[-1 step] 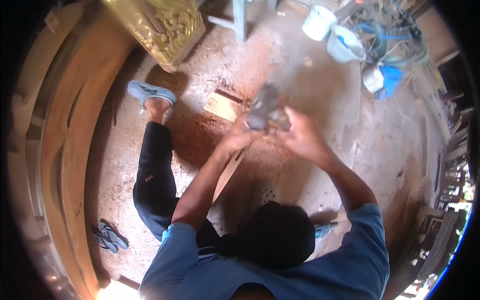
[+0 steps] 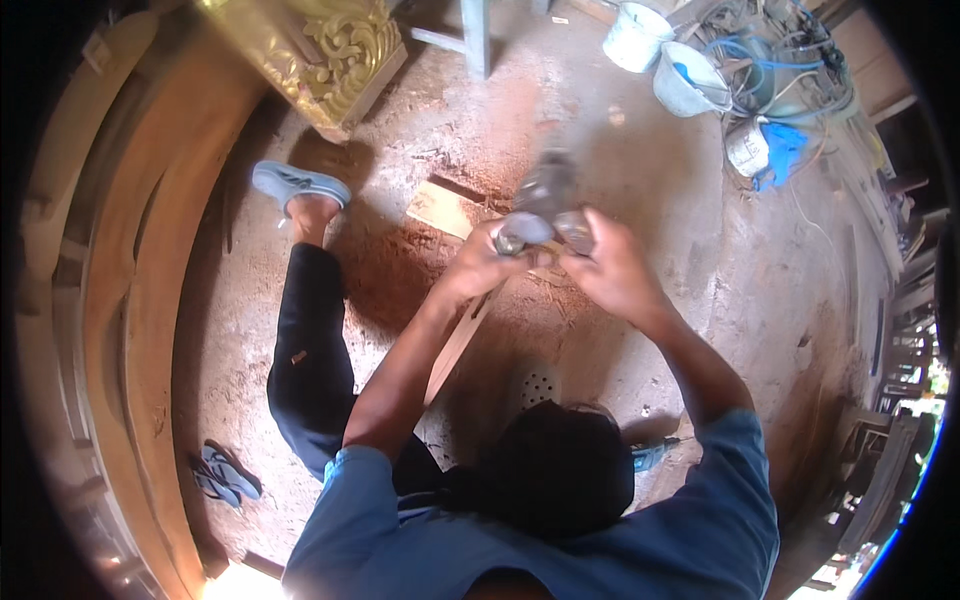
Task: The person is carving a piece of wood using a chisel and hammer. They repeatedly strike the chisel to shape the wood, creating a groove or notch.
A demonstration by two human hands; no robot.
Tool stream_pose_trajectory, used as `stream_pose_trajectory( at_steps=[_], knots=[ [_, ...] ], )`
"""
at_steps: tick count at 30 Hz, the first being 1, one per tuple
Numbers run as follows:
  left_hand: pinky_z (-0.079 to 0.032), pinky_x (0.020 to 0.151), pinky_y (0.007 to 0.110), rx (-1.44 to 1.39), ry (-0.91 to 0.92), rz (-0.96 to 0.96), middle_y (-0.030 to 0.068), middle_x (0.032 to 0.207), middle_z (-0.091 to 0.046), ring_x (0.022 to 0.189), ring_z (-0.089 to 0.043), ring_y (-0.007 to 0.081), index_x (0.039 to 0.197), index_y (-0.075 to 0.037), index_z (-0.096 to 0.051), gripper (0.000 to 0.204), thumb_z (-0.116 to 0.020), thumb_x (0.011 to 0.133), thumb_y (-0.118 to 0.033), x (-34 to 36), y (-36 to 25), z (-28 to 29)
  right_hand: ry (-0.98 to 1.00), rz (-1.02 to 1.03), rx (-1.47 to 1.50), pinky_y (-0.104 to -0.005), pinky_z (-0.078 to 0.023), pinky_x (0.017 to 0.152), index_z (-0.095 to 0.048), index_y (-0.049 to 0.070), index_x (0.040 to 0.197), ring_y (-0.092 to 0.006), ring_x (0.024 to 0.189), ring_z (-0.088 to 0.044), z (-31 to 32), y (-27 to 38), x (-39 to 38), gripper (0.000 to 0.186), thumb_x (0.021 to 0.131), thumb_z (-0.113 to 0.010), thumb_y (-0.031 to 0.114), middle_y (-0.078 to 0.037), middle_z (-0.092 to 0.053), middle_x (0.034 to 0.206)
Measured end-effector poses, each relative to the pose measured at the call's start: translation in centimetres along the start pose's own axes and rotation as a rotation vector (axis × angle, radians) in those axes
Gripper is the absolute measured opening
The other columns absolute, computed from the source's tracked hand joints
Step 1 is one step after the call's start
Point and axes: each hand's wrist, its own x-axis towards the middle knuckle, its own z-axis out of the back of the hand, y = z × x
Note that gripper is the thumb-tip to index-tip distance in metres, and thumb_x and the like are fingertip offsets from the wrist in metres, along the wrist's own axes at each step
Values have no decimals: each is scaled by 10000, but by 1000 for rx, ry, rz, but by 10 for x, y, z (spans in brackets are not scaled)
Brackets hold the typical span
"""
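My left hand [image 2: 480, 268] and my right hand [image 2: 615, 265] are closed around a dark grey, metallic-looking tool [image 2: 548, 185] with rounded parts near the grips. Motion blur hides its exact kind. Below the hands runs a long, narrow wooden strip [image 2: 455, 350], its near end close to my left forearm. Where the tool meets the wood is hidden by the hands. Just beyond my left hand, a short pale board [image 2: 440, 207] lies on the floor among reddish-brown shavings.
Long timber planks [image 2: 150, 300] stand along the left. A gold carved panel [image 2: 340, 60] is at the far left, with a grey shoe [image 2: 295, 183] on my outstretched foot nearer. Buckets [image 2: 690, 80] and tangled hoses [image 2: 770, 60] sit far right; slippers [image 2: 225, 470] lie lower left.
The tool has shifted slightly to the right and away from me, with both hands still on it. The wooden strip and the short board look unmoved.
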Motion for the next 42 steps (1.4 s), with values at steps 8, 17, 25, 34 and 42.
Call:
stream_pose_trajectory(
  at_steps=[8, 17, 25, 34, 42],
  knots=[
    [-449, 1052, 491, -149, -259, -367, 175, 1255, -622, 1166, -616, 317, 1326, -28, -513, 1041, -567, 737, -884, -5, 13, 29, -96, -521, -108, -478, -503, 746, -565, -31, 1025, -427, 817, -649, -5, -107, -80, 317, 826, -682, 188, -257, -652, 889],
    [-507, 988, 461, 60, -671, -367, 195, 1289, -591, 1150, -622, 327, 1367, -10, -449, 997, -661, 774, -783, -94, 32, 46, 303, -929, -439, -561, -539, 813, -563, 61, 1181, -449, 895, -683, -82, -232, -213, 342, 847, -584, 131, -282, -688, 976],
    [-550, 864, 456, 36, -425, -452, 221, 1046, -649, 912, -667, 309, 1241, 14, -481, 1011, -431, 793, -891, 7, 51, -20, 415, -1148, -372, -526, -547, 860, -533, -2, 1107, -448, 952, -692, -80, -244, -204, 250, 883, -532, 110, -289, -697, 980],
    [-330, 418, 242, -48, -345, 80, -23, 592, -477, 489, -461, 64, 1043, -43, -588, 356, -462, 1041, -375, 111, 22, -35, 449, -1141, -378, -533, -543, 862, -545, -21, 1085, -464, 956, -684, -67, -233, -186, 254, 857, -541, 90, -304, -690, 964],
    [-406, 450, 285, -139, -210, 573, -15, 603, -488, 457, -435, 98, 935, -83, -538, 559, -466, 1004, -633, 196, 57, -5, 395, -1061, -408, -527, -534, 889, -560, -26, 1087, -458, 974, -677, -67, -232, -189, 275, 843, -563, 101, -299, -689, 994]
  ],
)
